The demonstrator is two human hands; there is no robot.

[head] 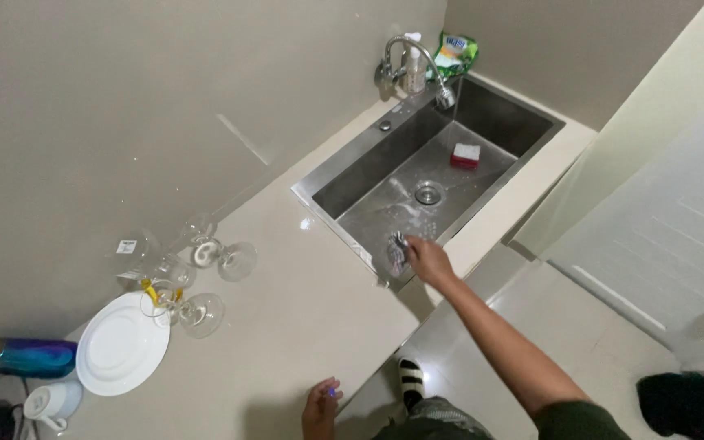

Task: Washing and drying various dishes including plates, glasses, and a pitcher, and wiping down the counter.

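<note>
Left hand (320,405) fingers curled, state unclear; right hand (428,259) fingers pinching crumpled silvery scrubber (398,250) over sink (344,175).

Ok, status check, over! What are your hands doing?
Right hand in sink, fingers on metal scrubber. Left hand at counter edge. Nothing in the way.
</note>
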